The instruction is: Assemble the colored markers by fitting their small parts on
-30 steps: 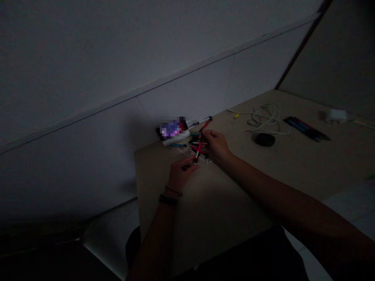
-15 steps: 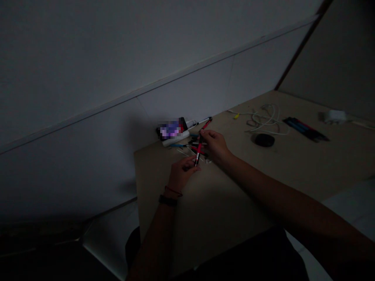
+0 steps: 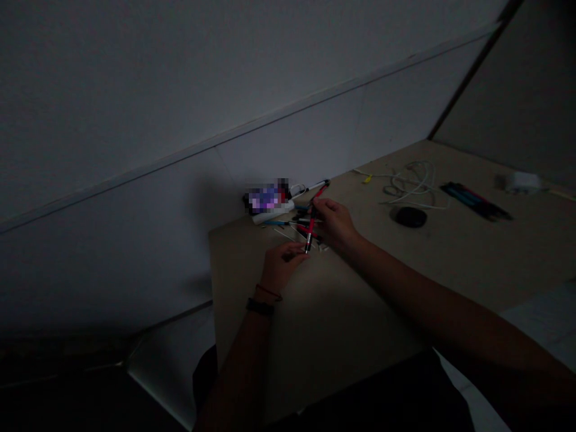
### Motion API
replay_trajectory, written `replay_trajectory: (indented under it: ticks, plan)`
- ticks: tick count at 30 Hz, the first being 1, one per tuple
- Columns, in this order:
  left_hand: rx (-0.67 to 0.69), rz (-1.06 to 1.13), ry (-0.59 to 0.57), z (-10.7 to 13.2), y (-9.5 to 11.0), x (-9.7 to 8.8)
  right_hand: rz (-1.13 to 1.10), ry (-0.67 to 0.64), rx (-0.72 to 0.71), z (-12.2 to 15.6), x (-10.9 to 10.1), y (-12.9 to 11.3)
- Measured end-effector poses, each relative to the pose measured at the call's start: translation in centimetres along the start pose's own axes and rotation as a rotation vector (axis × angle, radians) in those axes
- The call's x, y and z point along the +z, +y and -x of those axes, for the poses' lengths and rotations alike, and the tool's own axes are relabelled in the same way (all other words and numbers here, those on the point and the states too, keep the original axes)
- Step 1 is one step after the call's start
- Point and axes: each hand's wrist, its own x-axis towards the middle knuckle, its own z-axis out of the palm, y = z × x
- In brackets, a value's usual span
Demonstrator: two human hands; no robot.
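A red pen (image 3: 311,227) with a silver and dark lower end is held tilted above the table, its tip pointing down toward me. My right hand (image 3: 335,221) pinches its upper part. At the lower end, the thumb and fingers of my left hand (image 3: 284,264) close round the tip; what they grip there is too dark to see finely. Beneath and behind the pen lie several loose pens and thin pen parts, among them a blue one (image 3: 275,222) and thin white sticks (image 3: 284,234).
A lit phone (image 3: 265,199), blurred out, leans by the wall above a white bar-shaped object (image 3: 273,213). Farther right on the table (image 3: 468,258) are a white cable (image 3: 407,195), a black mouse (image 3: 410,216), a row of pens (image 3: 476,201) and a white adapter (image 3: 522,182).
The view has shifted slightly. Both hands remain around the pen; the left fingertips now sit nearer its very tip, and more of the silver lower end shows.
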Motion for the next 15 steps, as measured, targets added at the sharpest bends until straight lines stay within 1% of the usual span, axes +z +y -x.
replay_trajectory:
  ticks: [2, 5, 7, 9, 12, 15]
  plan:
    - [-0.007, 0.008, 0.012, 0.0, 0.0, 0.0, 0.024, -0.017, 0.013, 0.1, 0.0, 0.0]
    - [-0.018, 0.014, 0.043, -0.1, 0.0, 0.0, 0.097, -0.086, 0.049, 0.3, 0.2, 0.1]
    - [-0.029, 0.013, 0.068, -0.2, 0.0, 0.0, 0.127, -0.135, 0.044, 0.6, 0.4, 0.2]
    - [-0.036, 0.016, 0.100, -0.3, 0.0, 0.0, 0.133, -0.146, 0.013, 0.7, 0.6, 0.3]
    - [-0.032, 0.010, 0.130, -0.3, -0.1, 0.0, 0.118, -0.072, -0.056, 0.1, 0.1, 0.2]
    - [-0.037, 0.002, 0.189, -0.4, -0.1, -0.1, 0.107, 0.056, -0.165, -1.9, -1.6, -0.4]
